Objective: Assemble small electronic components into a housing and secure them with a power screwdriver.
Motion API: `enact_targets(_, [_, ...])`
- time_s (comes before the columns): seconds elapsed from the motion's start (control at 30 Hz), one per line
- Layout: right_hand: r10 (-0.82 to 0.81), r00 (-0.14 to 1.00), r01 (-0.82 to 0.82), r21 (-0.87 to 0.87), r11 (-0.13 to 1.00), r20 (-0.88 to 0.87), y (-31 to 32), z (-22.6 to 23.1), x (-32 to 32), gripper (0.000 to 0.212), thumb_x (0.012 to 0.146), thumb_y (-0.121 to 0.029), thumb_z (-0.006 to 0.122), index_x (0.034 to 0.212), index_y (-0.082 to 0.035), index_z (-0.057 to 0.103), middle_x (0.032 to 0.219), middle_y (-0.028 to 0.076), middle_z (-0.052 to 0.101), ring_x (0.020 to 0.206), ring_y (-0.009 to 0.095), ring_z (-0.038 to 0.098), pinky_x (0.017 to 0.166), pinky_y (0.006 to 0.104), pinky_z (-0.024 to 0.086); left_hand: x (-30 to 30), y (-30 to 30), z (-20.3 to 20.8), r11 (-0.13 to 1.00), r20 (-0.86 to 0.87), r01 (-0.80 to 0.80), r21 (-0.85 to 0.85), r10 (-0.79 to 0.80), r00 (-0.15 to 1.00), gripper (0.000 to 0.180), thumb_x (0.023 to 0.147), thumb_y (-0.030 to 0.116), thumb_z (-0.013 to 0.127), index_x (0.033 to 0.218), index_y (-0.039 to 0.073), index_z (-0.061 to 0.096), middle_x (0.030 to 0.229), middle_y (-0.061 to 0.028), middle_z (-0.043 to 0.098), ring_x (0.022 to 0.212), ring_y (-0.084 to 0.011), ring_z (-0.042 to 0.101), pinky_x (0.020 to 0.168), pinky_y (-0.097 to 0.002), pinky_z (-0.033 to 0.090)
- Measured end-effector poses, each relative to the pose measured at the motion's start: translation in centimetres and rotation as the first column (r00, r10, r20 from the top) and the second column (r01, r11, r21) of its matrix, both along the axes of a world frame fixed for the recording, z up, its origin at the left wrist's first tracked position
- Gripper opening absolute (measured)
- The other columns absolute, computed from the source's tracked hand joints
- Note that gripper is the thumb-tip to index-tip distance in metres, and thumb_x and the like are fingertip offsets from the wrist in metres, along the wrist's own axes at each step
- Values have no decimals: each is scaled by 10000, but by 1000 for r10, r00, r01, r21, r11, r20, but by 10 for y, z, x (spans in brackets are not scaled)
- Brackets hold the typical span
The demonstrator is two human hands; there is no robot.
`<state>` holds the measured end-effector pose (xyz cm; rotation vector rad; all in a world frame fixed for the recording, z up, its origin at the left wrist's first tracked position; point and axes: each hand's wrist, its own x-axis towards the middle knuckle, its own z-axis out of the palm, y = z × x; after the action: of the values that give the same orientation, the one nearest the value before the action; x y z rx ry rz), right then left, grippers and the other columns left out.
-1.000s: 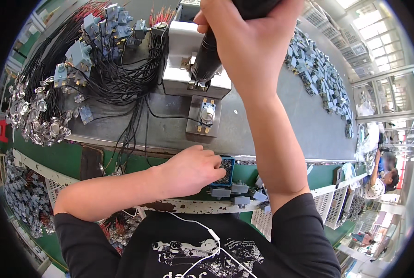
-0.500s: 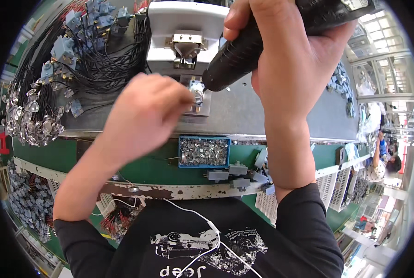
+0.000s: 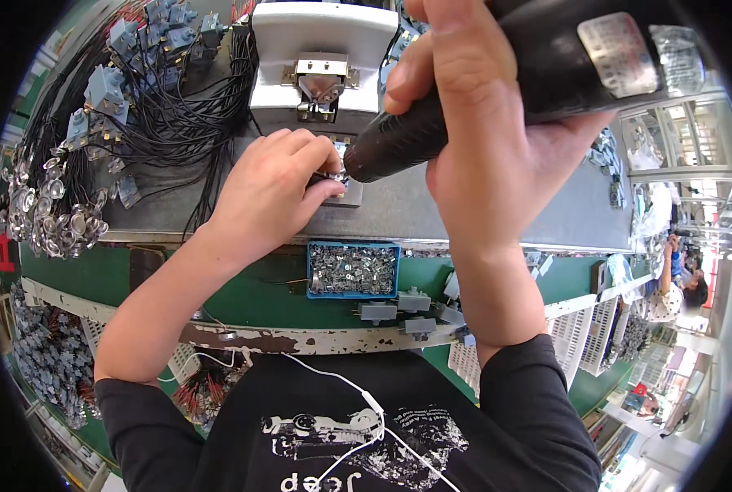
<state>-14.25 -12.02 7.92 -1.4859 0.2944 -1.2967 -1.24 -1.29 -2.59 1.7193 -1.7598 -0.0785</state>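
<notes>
Grey metal forms the bench top (image 3: pixel 415 217). Black shirt (image 3: pixel 243 459) bears white print, a vehicle drawing with lettering, across the chest. White press (image 3: pixel 272 37) stands at the far side of the bench. Black tool (image 3: pixel 530 61) carries two labels: one white with reddish print (image 3: pixel 620 53), one silvery (image 3: pixel 676 59); small text on both is not legible.

Right hand (image 3: pixel 497 123): forearm upright in view, fingers and thumb wrapped firmly around the tool, nose pointing left and down. Left hand (image 3: pixel 276 180): forearm slants up from lower left, fingers curled, thumb and forefinger close together at the switch (image 3: pixel 340 151); cannot tell whether they pinch it or only steady it.

Blue tray (image 3: pixel 350 296) of small metal parts sits at the near bench edge. Metal block (image 3: pixel 352 197) supports the switch, just beside the tool's nose; contact there cannot be confirmed.
</notes>
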Motion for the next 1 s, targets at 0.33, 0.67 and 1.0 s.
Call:
enact_targets(0.33, [-17,999,14,-70,997,-43,-9,-18,11,213,884,32,786,1043,10,646,857,67,701,627,102,650,533,250,521,0,-2,0,999,-72,-14,52,17,997,326,852,184,797,1067,77,577,930,-68,654,933,-301,644,810,-431,495])
enact_targets(0.67, [70,987,-75,-30,997,-145,-15,-14,10,158,887,18,781,1002,20,672,819,57,697,614,95,642,532,241,510,4,-3,-5,997,-113,19,68,-12,994,397,879,209,779,1203,74,596,1202,-90,622,1076,-329,621,927,-446,522])
enact_targets(1.0, [323,943,-326,-31,945,-83,-11,-16,24,178,830,103,772,975,47,686,884,102,709,717,126,669,621,245,533,3,2,-10,986,-66,-11,167,23,998,417,905,236,751,1235,62,566,1311,-50,588,1145,-306,592,929,-452,541])
